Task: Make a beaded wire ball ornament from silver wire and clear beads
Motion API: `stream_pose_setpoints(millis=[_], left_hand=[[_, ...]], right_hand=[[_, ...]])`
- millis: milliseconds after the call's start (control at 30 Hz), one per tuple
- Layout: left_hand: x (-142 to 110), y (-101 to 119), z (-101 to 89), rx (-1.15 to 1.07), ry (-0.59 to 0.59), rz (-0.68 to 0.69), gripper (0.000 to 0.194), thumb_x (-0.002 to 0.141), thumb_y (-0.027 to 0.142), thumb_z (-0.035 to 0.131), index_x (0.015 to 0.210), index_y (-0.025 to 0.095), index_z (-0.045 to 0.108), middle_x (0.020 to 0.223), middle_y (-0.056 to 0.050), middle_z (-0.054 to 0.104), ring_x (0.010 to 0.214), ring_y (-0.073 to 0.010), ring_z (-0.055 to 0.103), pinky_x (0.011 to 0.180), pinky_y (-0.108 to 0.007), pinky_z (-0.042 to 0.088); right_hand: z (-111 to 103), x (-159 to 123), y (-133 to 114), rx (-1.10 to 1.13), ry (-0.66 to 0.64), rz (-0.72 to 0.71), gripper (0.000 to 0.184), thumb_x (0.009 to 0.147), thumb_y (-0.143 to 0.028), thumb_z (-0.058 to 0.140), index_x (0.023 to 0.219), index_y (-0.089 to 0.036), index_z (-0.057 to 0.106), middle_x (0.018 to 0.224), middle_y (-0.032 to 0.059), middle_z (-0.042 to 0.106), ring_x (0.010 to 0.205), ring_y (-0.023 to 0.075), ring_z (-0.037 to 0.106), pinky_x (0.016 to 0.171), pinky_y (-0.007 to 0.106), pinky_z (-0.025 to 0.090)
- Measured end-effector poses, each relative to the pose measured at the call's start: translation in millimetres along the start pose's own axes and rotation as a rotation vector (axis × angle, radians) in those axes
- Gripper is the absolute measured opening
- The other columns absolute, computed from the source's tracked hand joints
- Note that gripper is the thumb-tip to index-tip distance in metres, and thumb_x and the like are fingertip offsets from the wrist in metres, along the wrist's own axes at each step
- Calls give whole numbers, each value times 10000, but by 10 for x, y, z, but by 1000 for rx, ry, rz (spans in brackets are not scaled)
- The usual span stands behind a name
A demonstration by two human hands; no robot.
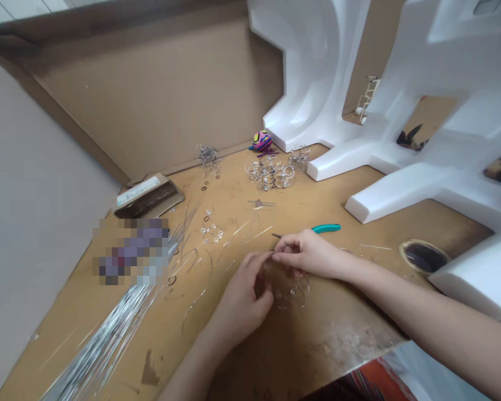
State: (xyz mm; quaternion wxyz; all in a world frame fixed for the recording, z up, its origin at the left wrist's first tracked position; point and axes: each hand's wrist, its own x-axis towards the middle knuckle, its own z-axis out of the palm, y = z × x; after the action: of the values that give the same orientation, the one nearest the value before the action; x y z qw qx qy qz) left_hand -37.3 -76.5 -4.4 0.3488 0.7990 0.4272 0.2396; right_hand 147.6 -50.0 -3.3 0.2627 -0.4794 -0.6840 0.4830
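L hand (240, 295) and R hand (304, 253) meet right of center, low in frame, over the counter (338, 340), w/ a tangled wire-and-bead piece (287, 291) btwn them, near the counter's front edge. L grip is closed, fingers curled in on the piece. R grip is a tight pinch, thumb and fingertips nearly touching the L fingers at a thin wire end, tho fingers hide part of the exact hold. Teal-handled pliers (317, 228) lie just past the R hand, metal nose pointing left toward its fingertips. Thin bent wires (194, 267) curve across the counter left of the hands. Lower left, a long bundle of straight silver wires (104, 345) runs up to a pixelated patch (129, 250) that can't be made out. Beyond that sits a flattened cardboard packet (148, 196). Upper center: 3 clusters of wire loops (270, 172), a smaller bead cluster (211, 233) nearer the hands, and small dark rings (204, 186) scattered nr the back. Multicolored patterned ball (262, 140) sits at the back edge, just beside white molded foam packing (317, 67) filling the upper right; dark round hole (423, 257) in the counter at right
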Motion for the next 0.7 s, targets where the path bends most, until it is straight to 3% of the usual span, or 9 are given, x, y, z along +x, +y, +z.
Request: stream_pose_setpoints(millis=[267,433,500,700], left_hand=[[50,-50,-10,-96,47,-40,247,749,116,512,978,198,553,909,-38,525,772,-152,496,672,-269,423],[40,-103,-8,-142,67,-88,339,748,126,526,1074,221,526,983,-50,565,821,-170,538,724,-310,457],[35,-112,24,-176,86,-98,378,754,139,531,1121,224,501,1041,-62,570,879,-185,551,781,-337,461],[28,-90,31,-260,18,-95,466,770,138,522,1215,247,439,1147,-63,568,991,-196,556,864,-354,452]], right_hand=[[-70,-131,-201,-257,-146,-142,212,647,-310,684,818,-195,636,649,-32,593,573,99,516,486,193,348],[-45,-225,-228,-379,-133,-161,614,530,-380,753,1098,-240,569,836,1,641,690,153,574,548,231,381],[-1,-245,-232,-411,-89,-179,684,493,-395,770,1123,-248,550,940,22,644,780,190,589,608,259,401],[47,-206,-241,-398,-42,-241,330,654,-195,643,979,-235,601,959,15,651,834,181,588,681,265,407]])
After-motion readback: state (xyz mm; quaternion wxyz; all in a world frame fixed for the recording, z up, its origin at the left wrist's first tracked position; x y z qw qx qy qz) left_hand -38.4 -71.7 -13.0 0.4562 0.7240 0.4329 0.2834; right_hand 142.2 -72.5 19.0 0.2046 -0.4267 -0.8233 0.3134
